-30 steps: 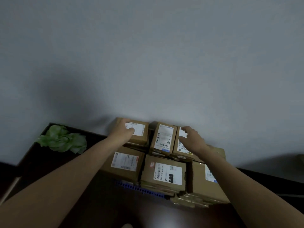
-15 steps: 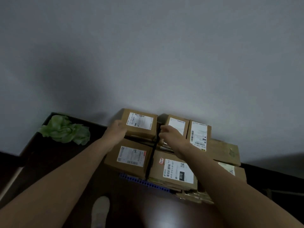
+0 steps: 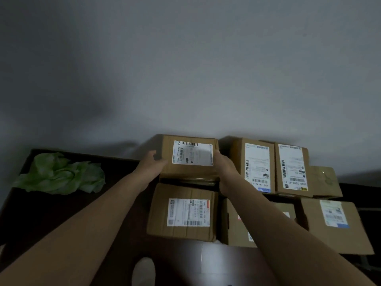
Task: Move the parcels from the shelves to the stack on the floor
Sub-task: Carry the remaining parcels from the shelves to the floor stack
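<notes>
- Parcel (image 3: 189,159): a brown cardboard box, seen from above, with a white printed label and barcodes on its top face. The tape seams are intact and no dent shows.
- Position: at the rear left corner of the stack (image 3: 334,240), hard against the wall (image 3: 185,69) and one layer above the floor (image 3: 206,256). Whether its weight already rests on the box below cannot be told.
- Left hand (image 3: 151,166): clamped on the parcel's left side, thumb over the top edge.
- Right hand (image 3: 225,168): clamped on the opposite side, so the box is held between the two palms.
- Progress: this parcel looks to be at its place in the stack, with only the release left.
- Work done: several labelled boxes already lie in the stack.
  - The front box (image 3: 183,213) is just before the held one.
  - Two tall boxes (image 3: 255,166) stand side by side to its right.
  - A wide box (image 3: 334,221) lies at the front right corner.
- Work left: the shelves are out of view (so the number of parcels remaining cannot be judged).
- Surroundings: a crumpled green sheet (image 3: 59,176) lies well apart at the floor's left edge, and a pale shoe (image 3: 143,271) shows at the near edge.
</notes>
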